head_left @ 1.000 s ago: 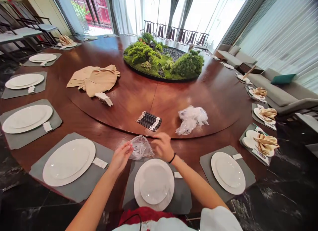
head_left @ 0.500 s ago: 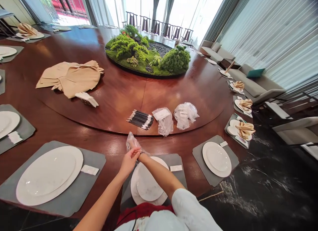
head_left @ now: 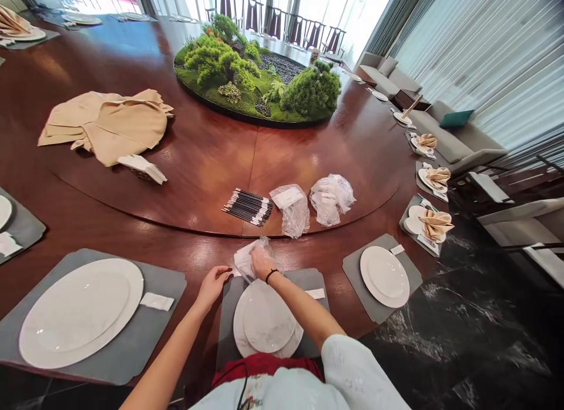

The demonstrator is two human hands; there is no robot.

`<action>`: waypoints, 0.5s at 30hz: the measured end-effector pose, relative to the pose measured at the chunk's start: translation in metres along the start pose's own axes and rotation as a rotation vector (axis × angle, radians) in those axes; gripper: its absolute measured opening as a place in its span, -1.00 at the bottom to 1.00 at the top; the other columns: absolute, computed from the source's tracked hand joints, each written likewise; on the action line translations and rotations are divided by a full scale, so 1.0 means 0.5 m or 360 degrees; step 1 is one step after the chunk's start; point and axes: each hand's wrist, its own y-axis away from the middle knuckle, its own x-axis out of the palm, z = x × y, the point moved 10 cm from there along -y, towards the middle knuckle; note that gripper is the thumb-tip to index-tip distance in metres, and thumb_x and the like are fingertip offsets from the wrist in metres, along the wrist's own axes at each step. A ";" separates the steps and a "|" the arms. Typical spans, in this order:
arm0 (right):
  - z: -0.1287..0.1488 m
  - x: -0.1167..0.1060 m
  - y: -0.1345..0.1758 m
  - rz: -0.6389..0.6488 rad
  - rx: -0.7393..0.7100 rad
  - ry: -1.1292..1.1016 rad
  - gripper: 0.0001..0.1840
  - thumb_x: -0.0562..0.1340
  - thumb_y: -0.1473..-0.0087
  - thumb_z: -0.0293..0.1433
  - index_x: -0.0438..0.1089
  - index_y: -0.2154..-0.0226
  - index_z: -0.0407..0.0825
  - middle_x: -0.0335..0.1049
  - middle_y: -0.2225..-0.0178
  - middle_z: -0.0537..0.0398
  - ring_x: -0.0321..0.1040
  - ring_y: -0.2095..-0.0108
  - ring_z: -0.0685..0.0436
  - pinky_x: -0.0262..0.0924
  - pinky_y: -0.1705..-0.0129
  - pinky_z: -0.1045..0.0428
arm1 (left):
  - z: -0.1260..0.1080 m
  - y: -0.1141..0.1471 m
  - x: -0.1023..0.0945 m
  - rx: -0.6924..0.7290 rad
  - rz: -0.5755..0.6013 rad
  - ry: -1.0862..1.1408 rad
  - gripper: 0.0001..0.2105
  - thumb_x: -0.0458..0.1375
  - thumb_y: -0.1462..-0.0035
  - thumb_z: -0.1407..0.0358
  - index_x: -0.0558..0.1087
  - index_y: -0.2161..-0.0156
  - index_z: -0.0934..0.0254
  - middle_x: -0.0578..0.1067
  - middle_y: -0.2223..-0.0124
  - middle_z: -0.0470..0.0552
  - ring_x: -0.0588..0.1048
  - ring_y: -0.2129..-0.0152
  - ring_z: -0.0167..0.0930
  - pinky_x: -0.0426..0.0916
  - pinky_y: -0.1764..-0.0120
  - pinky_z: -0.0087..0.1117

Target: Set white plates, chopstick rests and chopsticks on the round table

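My right hand (head_left: 263, 263) is closed on a crumpled clear plastic bag (head_left: 245, 256), just beyond the stacked white plates (head_left: 269, 316). Something white shows through the bag. To its left is my left hand (head_left: 214, 288), its fingers stretched toward the bag and holding nothing I can see. The plates lie on a grey placemat (head_left: 227, 316), with a white packet (head_left: 316, 293) partly behind my right forearm. Beyond my hands, dark chopsticks (head_left: 247, 207) with white bands lie in a row beside two more clear plastic bags (head_left: 291, 210).
Beige cloth napkins (head_left: 127, 128) are piled at the left, near a white tissue stack (head_left: 141, 168). A miniature garden (head_left: 259, 75) stands mid-table. Placemats with plates flank me on the left (head_left: 79, 313) and right (head_left: 385, 276). Folded napkins (head_left: 436, 225) sit on plates at the right.
My left hand has come away from my right wrist and moved left. The right hand has shifted right and now grasps the plastic bag that was around it.
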 end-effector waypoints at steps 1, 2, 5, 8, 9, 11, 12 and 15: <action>0.004 0.007 -0.008 0.0010 -0.0044 0.0020 -0.42 0.15 -0.05 -0.42 0.17 -0.14 -0.20 0.12 -0.21 -0.25 0.00 -0.22 -0.29 -0.13 -0.24 -0.14 | 0.005 -0.006 0.006 -0.0021 0.0007 0.0016 -0.60 0.17 0.11 0.11 0.43 0.17 0.32 0.52 0.08 0.18 0.48 0.15 -0.22 0.30 0.04 -0.22; 0.005 0.013 -0.017 0.0019 -0.0059 0.0046 -0.30 0.20 0.00 -0.38 0.10 -0.20 -0.20 0.02 -0.26 -0.28 -0.09 -0.27 -0.32 -0.18 -0.26 -0.17 | 0.008 -0.010 0.013 -0.0041 0.0019 0.0035 -0.59 0.17 0.12 0.11 0.43 0.17 0.32 0.52 0.09 0.18 0.48 0.15 -0.21 0.32 0.07 -0.22; 0.000 0.041 -0.038 0.0106 -0.0033 0.0147 -0.06 0.29 0.10 -0.26 -0.04 -0.26 -0.24 -0.16 -0.31 -0.38 -0.29 -0.33 -0.43 -0.33 -0.27 -0.30 | 0.010 -0.014 0.032 -0.0083 0.0057 0.0091 -0.59 0.18 0.13 0.10 0.44 0.17 0.31 0.53 0.11 0.17 0.48 0.15 -0.20 0.34 0.16 -0.25; -0.007 0.067 -0.048 0.0217 0.0042 0.0213 0.03 0.30 0.13 -0.17 -0.07 -0.28 -0.26 -0.16 -0.31 -0.42 -0.28 -0.32 -0.48 -0.42 -0.26 -0.38 | 0.012 -0.012 0.041 -0.0121 0.0070 0.0144 -0.59 0.19 0.14 0.11 0.44 0.17 0.31 0.51 0.09 0.16 0.47 0.14 -0.21 0.33 0.18 -0.28; -0.008 0.073 -0.050 0.0258 0.0059 0.0241 0.08 0.33 0.17 -0.15 -0.10 -0.29 -0.25 -0.17 -0.31 -0.43 -0.28 -0.32 -0.50 -0.43 -0.25 -0.40 | 0.015 -0.010 0.041 -0.0142 0.0068 0.0160 -0.59 0.19 0.14 0.12 0.45 0.18 0.31 0.51 0.09 0.16 0.46 0.13 -0.22 0.32 0.19 -0.29; -0.008 0.077 -0.051 0.0331 0.0081 0.0265 0.19 0.39 0.27 -0.17 -0.15 -0.30 -0.22 -0.20 -0.31 -0.44 -0.29 -0.31 -0.53 -0.42 -0.24 -0.43 | 0.020 -0.006 0.040 -0.0192 0.0062 0.0194 -0.60 0.20 0.15 0.13 0.45 0.18 0.30 0.51 0.10 0.14 0.46 0.14 -0.23 0.31 0.20 -0.30; -0.008 0.073 -0.053 0.0348 0.0099 0.0234 0.19 0.40 0.29 -0.20 -0.12 -0.30 -0.21 -0.17 -0.30 -0.44 -0.25 -0.30 -0.53 -0.39 -0.23 -0.42 | 0.023 -0.004 0.038 -0.0215 0.0060 0.0213 -0.60 0.20 0.16 0.13 0.46 0.19 0.30 0.51 0.11 0.13 0.46 0.15 -0.24 0.31 0.21 -0.31; -0.016 0.044 -0.063 0.0327 0.0196 0.0019 -0.21 0.31 0.13 -0.32 0.16 -0.16 -0.24 0.18 -0.15 -0.41 0.05 -0.19 -0.43 -0.14 -0.20 -0.29 | 0.030 0.002 0.033 -0.0272 0.0048 0.0280 -0.61 0.23 0.19 0.15 0.47 0.20 0.29 0.51 0.15 0.10 0.46 0.18 -0.28 0.31 0.22 -0.34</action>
